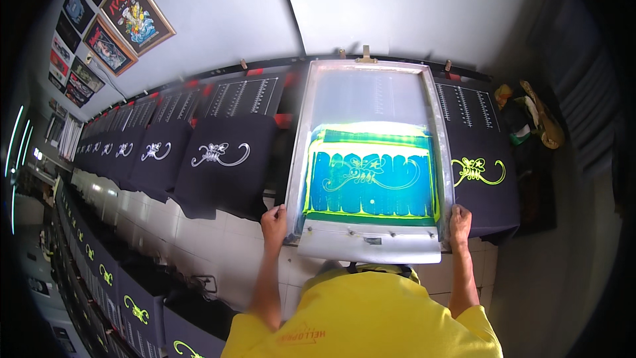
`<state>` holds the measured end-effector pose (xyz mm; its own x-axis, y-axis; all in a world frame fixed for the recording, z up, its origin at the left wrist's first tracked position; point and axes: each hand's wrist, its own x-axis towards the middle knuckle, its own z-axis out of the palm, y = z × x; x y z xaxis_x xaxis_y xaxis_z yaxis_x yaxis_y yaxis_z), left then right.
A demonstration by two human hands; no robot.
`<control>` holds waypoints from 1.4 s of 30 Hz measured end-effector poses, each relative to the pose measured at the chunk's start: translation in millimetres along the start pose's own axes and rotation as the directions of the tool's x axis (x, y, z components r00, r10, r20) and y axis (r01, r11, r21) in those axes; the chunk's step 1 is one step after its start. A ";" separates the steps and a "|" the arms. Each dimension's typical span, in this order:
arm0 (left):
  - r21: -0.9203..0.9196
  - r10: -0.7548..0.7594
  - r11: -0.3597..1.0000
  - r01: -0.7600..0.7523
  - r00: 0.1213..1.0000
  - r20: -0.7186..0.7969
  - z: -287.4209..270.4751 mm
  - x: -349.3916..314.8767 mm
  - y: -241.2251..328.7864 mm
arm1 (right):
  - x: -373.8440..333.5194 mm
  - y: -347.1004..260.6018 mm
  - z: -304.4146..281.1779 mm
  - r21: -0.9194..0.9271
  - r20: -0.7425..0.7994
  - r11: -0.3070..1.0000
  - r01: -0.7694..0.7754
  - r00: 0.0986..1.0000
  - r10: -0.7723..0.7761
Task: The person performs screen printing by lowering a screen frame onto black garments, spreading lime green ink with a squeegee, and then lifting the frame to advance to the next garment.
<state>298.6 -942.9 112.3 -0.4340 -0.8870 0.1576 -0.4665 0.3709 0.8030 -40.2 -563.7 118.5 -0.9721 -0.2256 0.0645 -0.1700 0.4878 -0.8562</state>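
A screen-printing frame point(435, 113) of grey metal lies before me over the long printing table. Its mesh point(371, 179) has a blue-green stencil area with a flower-and-curl outline and bright yellow-green ink point(371, 128) along the edges. My left hand point(273, 224) is closed round the frame's near left corner, and my right hand point(460, 224) grips the near right corner. Between them, a pale metal plate point(369, 242) with bolts runs along the near edge. Whatever lies under the frame is hidden.
Dark shirts point(232, 142) with white prints line the table to the left. A dark shirt point(483, 202) with a yellow-green print lies to the right. Behind me at lower left, another row holds dark printed shirts point(142, 285). Bags point(543, 119) sit at far right; framed pictures point(137, 13) hang on the wall.
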 end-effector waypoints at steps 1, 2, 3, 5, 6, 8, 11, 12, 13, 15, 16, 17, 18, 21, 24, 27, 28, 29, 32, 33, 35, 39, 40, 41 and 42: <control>-0.028 0.022 0.999 -0.022 1.000 -0.022 -5.3 7.4 -12.4 | -4.2 -4.5 10.1 -0.021 0.003 1.000 -0.008 1.000 0.008; -0.024 0.026 0.999 -0.027 0.999 -0.024 -11.5 13.6 -19.4 | -7.4 -10.9 20.5 -0.041 0.008 0.999 -0.014 1.000 0.015; -0.020 0.030 0.999 -0.031 0.999 -0.026 -16.5 19.3 -25.7 | -10.5 -16.9 30.3 -0.045 0.006 0.999 -0.026 1.000 0.026; -0.018 0.037 0.999 -0.037 0.999 -0.020 -24.0 31.0 -33.5 | -13.7 -26.9 45.0 -0.053 0.001 0.997 -0.048 0.999 0.048; -0.019 0.040 0.999 -0.040 0.999 -0.012 -26.4 36.9 -34.9 | -12.6 -26.3 50.8 -0.073 -0.013 0.997 -0.039 0.999 0.038; -0.035 0.025 0.999 -0.025 1.000 0.002 -28.8 47.8 -39.8 | -8.9 -26.3 62.4 -0.108 -0.031 0.994 -0.019 0.999 0.016; -0.045 -0.014 0.999 0.015 1.000 0.022 -28.5 62.6 -49.6 | -3.6 -32.8 71.5 -0.145 -0.044 0.988 -0.047 0.998 0.041; -0.028 -0.021 0.999 0.022 0.999 0.030 -28.1 66.7 -49.0 | -1.8 -34.9 73.9 -0.161 -0.053 0.985 -0.057 0.997 0.049; -0.010 -0.028 1.000 0.028 0.999 0.037 -27.5 70.7 -48.2 | 0.0 -36.8 75.3 -0.157 -0.054 0.986 -0.053 0.998 0.045; -0.001 -0.029 1.000 0.029 1.000 0.012 -26.2 75.2 -53.0 | 0.4 -46.1 78.1 -0.147 -0.050 0.988 -0.048 0.998 0.042; 0.003 -0.029 1.000 0.029 1.000 -0.001 -25.7 79.0 -55.3 | 3.6 -46.1 81.1 -0.154 -0.046 0.987 -0.040 0.998 0.033; -0.007 -0.025 1.000 0.025 1.000 0.019 -24.1 80.4 -55.9 | 5.3 -43.3 80.9 -0.169 -0.043 0.985 -0.036 0.999 0.029; -0.018 -0.021 1.000 0.022 0.999 0.039 -23.5 81.9 -56.9 | 6.9 -40.5 80.8 -0.184 -0.040 0.982 -0.032 0.999 0.025; -0.049 -0.017 0.999 0.019 0.998 0.053 -21.0 84.2 -63.1 | 7.7 -41.1 84.9 -0.191 -0.054 0.981 -0.036 0.998 0.026; -0.062 -0.038 0.997 0.043 0.997 0.069 -20.0 86.3 -64.7 | 4.6 -45.7 87.3 -0.188 -0.083 0.982 -0.026 0.997 0.010; -0.091 -0.042 0.994 0.054 0.991 0.130 -24.7 87.0 -63.1 | 4.9 -40.9 89.2 -0.234 -0.096 0.972 -0.002 0.995 -0.021; -0.106 -0.038 0.993 0.055 0.987 0.157 -25.2 87.0 -64.1 | 5.0 -40.0 89.5 -0.231 -0.094 0.973 -0.017 0.996 -0.005; -0.146 -0.053 0.987 0.073 0.989 0.137 -24.7 86.1 -67.7 | 3.1 -47.7 90.6 -0.226 -0.088 0.974 -0.028 0.996 0.008; -0.214 -0.095 0.970 0.119 0.988 0.123 -22.8 86.0 -70.9 | 1.1 -55.6 91.8 -0.207 -0.076 0.977 -0.042 0.997 0.027; -0.199 -0.104 0.971 0.132 0.984 0.144 -25.4 86.2 -66.5 | 0.5 -55.8 91.6 -0.202 -0.076 0.978 -0.046 0.997 0.031; -0.137 -0.093 0.983 0.118 0.980 0.178 -28.0 88.5 -63.0 | -1.4 -57.2 94.2 -0.188 -0.094 0.979 -0.077 0.994 0.060; -0.008 0.011 1.000 -0.010 0.979 0.205 -27.9 93.8 -67.0 | 2.1 -44.6 101.9 -0.275 -0.124 0.958 -0.079 0.991 0.046; 0.010 0.044 0.999 -0.047 0.977 0.207 -26.3 94.6 -68.3 | 1.0 -39.7 102.7 -0.270 -0.128 0.959 -0.082 0.991 0.049; 0.026 0.047 0.998 -0.053 0.979 0.199 -25.6 94.9 -69.0 | -0.8 -40.0 104.5 -0.264 -0.131 0.961 -0.084 0.990 0.050; 0.042 0.050 0.997 -0.059 0.980 0.190 -24.6 94.8 -69.4 | -1.9 -40.5 106.4 -0.258 -0.135 0.962 -0.086 0.989 0.053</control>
<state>308.8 -1059.6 85.6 -0.5955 -0.7988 0.0851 -0.4724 0.4338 0.7672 -14.3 -672.7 98.5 -0.9926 -0.0841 0.0879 -0.1216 0.7067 -0.6970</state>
